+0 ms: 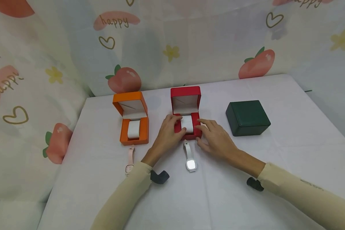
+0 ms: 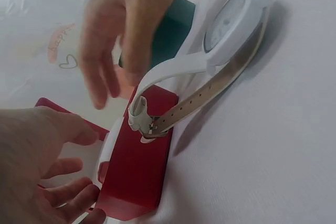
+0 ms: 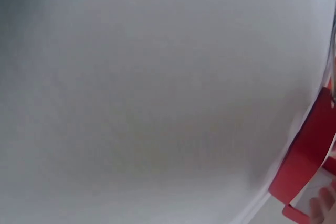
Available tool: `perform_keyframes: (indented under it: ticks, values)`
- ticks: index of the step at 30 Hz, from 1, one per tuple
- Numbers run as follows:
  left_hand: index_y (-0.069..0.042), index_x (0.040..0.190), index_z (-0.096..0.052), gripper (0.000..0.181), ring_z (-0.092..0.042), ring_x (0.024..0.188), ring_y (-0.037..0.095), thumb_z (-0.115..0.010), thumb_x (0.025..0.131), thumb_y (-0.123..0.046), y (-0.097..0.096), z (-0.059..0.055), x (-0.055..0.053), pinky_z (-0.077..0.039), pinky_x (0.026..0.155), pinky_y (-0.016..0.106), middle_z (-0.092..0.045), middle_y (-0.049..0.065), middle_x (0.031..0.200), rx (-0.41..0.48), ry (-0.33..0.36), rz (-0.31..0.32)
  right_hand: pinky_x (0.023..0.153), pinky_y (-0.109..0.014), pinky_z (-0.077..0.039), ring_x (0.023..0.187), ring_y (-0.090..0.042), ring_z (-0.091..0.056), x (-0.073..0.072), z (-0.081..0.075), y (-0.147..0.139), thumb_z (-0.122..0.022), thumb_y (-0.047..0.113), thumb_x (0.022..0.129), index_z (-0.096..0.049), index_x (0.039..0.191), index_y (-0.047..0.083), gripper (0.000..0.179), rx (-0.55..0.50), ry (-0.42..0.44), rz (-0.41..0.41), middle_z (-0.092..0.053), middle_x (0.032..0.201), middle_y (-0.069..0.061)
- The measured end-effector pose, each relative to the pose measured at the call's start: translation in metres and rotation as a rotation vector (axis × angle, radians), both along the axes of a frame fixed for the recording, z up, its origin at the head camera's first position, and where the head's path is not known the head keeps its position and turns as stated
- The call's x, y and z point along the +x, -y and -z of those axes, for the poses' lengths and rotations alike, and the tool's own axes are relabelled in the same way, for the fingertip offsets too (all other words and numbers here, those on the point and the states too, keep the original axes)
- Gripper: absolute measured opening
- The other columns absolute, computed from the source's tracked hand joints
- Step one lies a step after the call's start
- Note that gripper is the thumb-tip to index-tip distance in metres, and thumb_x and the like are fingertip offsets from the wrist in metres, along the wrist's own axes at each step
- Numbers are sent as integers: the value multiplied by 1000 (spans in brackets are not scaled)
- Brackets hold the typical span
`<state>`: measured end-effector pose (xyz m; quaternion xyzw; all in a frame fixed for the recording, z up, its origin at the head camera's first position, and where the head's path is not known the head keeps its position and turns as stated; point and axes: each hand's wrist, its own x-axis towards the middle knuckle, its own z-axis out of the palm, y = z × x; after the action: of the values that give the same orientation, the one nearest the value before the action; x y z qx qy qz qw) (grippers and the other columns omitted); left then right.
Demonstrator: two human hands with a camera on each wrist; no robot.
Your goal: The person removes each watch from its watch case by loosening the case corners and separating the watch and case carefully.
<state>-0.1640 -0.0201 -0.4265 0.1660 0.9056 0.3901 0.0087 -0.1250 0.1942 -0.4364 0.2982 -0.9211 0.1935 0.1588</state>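
Observation:
A red watch box (image 1: 185,92) stands with its lid up, and a white cushion (image 1: 187,124) sits inside it. My left hand (image 1: 170,127) is at the box's left side, its relaxed fingers and thumb about the cushion. On the other side, my right hand (image 1: 218,139) has its loosely bent fingers by the right wall, holding nothing. The left wrist view shows the left fingers at the rim. In front of the box lies a white watch (image 1: 191,164), its strap pointing toward the box and its buckle fastened.
To the left, an orange watch box (image 1: 134,140) stands with its lid raised and a white cushion inside. A pink watch (image 1: 129,168) lies before it, partly behind the left sleeve. A closed dark green box (image 1: 248,117) is at the right on the white tablecloth (image 1: 235,201).

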Motion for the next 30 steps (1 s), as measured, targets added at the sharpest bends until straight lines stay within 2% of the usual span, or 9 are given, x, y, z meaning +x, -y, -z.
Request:
perform_keyframes:
  ticks: [4, 7, 10, 13, 21, 30]
  values:
    - [-3, 130, -64, 36, -51, 121, 28, -67, 96, -15, 8, -2, 8, -45, 105, 43, -56, 13, 131, 45, -65, -16, 94, -47, -52, 119, -30, -54, 7, -4, 5, -82, 14, 81, -67, 122, 0, 46, -71, -35, -193, -60, 132, -14]
    - [-3, 127, -65, 31, -52, 120, 26, -66, 97, -14, 12, -1, 11, -46, 105, 41, -57, 12, 129, 66, -88, -26, 100, -46, -48, 125, -27, -51, 10, -6, 10, -81, 21, 81, -65, 129, 2, 54, -64, 5, -341, -58, 136, -10]
    - [-4, 126, -65, 30, -52, 121, 26, -65, 98, -15, 15, -1, 12, -46, 104, 41, -58, 12, 129, 75, -89, -30, 104, -49, -44, 130, -27, -48, 12, -6, 12, -81, 26, 82, -61, 136, 2, 63, -22, 56, -434, -55, 142, -10]
    - [-4, 127, -65, 32, -51, 121, 27, -65, 98, -17, 16, 0, 13, -47, 102, 42, -57, 12, 132, 67, -89, -29, 103, -50, -43, 130, -27, -48, 14, -3, 12, -81, 31, 81, -60, 137, 3, 67, 10, 88, -454, -56, 141, -10]
    - [-6, 128, -64, 33, -49, 123, 28, -67, 98, -19, 17, -1, 14, -48, 102, 44, -56, 13, 135, 59, -70, -41, 101, -47, -45, 124, -23, -51, 16, 6, 11, -83, 40, 79, -64, 132, 6, 66, 26, 110, -429, -57, 135, -7]
    - [-4, 129, -63, 34, -49, 124, 29, -67, 98, -18, 16, 1, 15, -48, 102, 45, -56, 14, 136, 43, -55, -37, 103, -46, -45, 125, -21, -51, 18, 6, 11, -83, 44, 78, -65, 132, 7, 68, 38, 133, -404, -58, 135, -7]
